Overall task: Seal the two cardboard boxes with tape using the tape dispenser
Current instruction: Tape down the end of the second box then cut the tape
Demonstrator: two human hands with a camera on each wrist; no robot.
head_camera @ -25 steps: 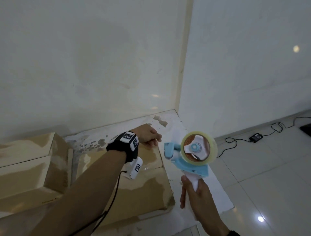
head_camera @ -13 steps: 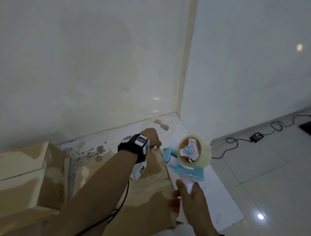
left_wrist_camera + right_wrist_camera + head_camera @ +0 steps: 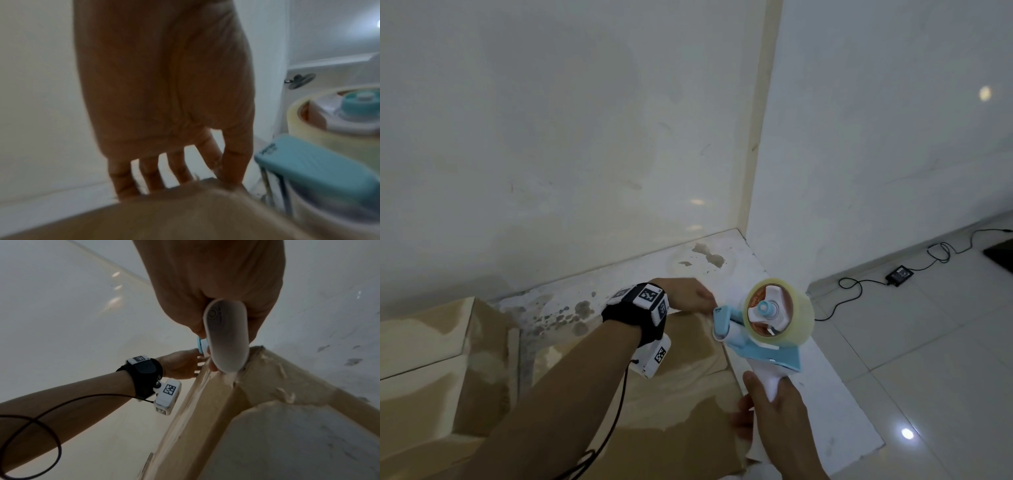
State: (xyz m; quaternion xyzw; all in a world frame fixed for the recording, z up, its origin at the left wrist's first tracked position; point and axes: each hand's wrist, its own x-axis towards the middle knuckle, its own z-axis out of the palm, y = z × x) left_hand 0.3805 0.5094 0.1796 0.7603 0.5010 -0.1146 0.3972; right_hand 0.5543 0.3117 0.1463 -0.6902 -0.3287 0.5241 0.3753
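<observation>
Two brown cardboard boxes stand on the stained white table (image 3: 729, 260) by the wall: the nearer box (image 3: 688, 394) lies under both arms, the second box (image 3: 424, 370) is at the left, a little apart. I judge the step in hand is to start a strip at the far edge of the nearer box. To do it well, the loose tape end should be stuck down over that far edge first, then the blue and white tape dispenser with a clear tape roll (image 3: 763, 325) should be drawn toward the body along the flap seam, with the roller flat on the cardboard. The right hand (image 3: 780, 421) is wrapped around the white handle and holds the dispenser tilted, above the right edge of the box. The left hand (image 3: 685, 294) is stretched forward, its fingers (image 3: 152, 177) straight and pointing down on the far edge, the thumb close to the dispenser's mouth. Whether it pinches the tape end, I cannot tell.
</observation>
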